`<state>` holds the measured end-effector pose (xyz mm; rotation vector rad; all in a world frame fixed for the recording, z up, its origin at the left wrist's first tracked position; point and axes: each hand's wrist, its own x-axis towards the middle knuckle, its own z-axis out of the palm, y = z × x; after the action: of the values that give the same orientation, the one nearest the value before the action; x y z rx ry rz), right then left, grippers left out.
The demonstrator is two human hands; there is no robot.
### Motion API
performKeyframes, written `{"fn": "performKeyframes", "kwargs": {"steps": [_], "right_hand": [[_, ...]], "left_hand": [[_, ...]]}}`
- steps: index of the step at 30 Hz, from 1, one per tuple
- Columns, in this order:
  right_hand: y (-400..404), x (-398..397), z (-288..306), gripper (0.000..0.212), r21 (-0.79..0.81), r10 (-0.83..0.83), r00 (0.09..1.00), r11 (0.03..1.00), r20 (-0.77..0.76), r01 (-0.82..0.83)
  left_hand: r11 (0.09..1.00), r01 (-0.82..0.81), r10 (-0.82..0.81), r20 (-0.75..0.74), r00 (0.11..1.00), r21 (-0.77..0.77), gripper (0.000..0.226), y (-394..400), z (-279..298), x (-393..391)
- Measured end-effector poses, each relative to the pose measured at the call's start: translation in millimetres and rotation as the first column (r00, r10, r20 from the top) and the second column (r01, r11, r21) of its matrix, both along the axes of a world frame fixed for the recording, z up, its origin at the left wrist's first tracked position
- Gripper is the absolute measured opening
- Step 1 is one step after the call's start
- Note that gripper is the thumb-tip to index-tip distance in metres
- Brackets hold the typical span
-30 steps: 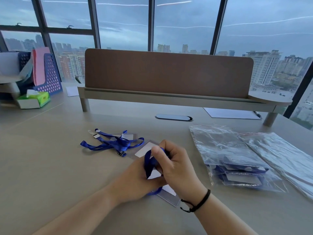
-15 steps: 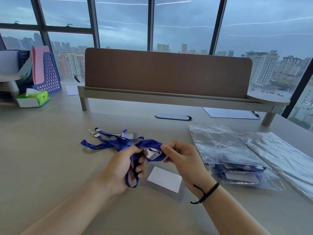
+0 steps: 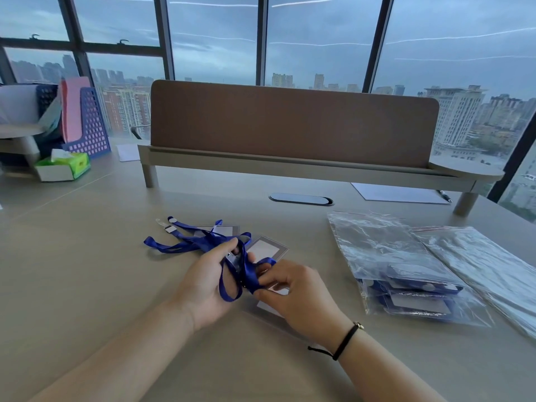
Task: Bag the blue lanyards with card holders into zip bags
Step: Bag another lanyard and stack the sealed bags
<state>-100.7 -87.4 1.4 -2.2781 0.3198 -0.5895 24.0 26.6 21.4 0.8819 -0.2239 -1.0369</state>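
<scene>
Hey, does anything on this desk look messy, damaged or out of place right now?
Nothing damaged or spilled. The spare blue lanyards lie tangled left of the hands, and the filled zip bags are stacked slightly askew on the right.

At the desk's point(image 3: 87, 285) middle, a loose lanyard point(image 3: 185, 242) lies just behind the two hands point(image 3: 203, 282), which hold another over a card holder point(image 3: 268, 248). Toward the right edge lie zip bags point(image 3: 406, 265). A shelf point(image 3: 290, 166) spans the back; a tissue box point(image 3: 62, 168) sits at the back-left corner.
</scene>
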Motion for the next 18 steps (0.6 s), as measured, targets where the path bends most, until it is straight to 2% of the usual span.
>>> {"fn": "performKeyframes", "kwargs": {"steps": [2, 4, 6, 8, 10, 12, 15, 18], "right_hand": [[-2, -2, 7, 0.016, -0.080, -0.045, 0.997, 0.996, -0.055, 0.040], [-4, -8, 17, 0.042, -0.200, -0.121, 0.974, 0.976, -0.190, 0.083], [-7, -16, 25, 0.072, -0.312, -0.212, 0.907, 0.945, -0.364, 0.095], [-9, -21, 28, 0.089, -0.390, -0.282, 0.816, 0.918, -0.505, 0.076], [-9, -22, 29, 0.091, -0.411, -0.325, 0.764, 0.908, -0.558, 0.086], [-10, -19, 30, 0.085, -0.374, -0.334, 0.746, 0.919, -0.576, 0.122], [-12, -16, 29, 0.078, -0.302, -0.300, 0.720, 0.944, -0.625, 0.132], [-16, -20, 30, 0.075, -0.144, -0.250, 0.769, 0.968, -0.588, 0.205]], "left_hand": [[0.999, -0.026, 0.025, 0.026, 0.999, 0.020, 0.023, -1, -3, 5], [0.995, -0.084, 0.079, 0.075, 0.994, 0.059, 0.020, -1, -5, 9], [0.987, -0.140, 0.127, 0.145, 0.981, 0.082, 0.018, -2, -6, 10], [0.974, -0.197, 0.166, 0.248, 0.954, 0.108, 0.021, -3, -6, 9], [0.963, -0.234, 0.176, 0.343, 0.923, 0.136, 0.028, -3, -7, 9], [0.954, -0.257, 0.183, 0.377, 0.908, 0.156, 0.029, -3, -7, 8], [0.951, -0.264, 0.214, 0.278, 0.937, 0.158, 0.023, -4, -9, 10], [0.954, -0.273, 0.250, 0.175, 0.952, 0.122, 0.027, -5, -12, 14]]}}
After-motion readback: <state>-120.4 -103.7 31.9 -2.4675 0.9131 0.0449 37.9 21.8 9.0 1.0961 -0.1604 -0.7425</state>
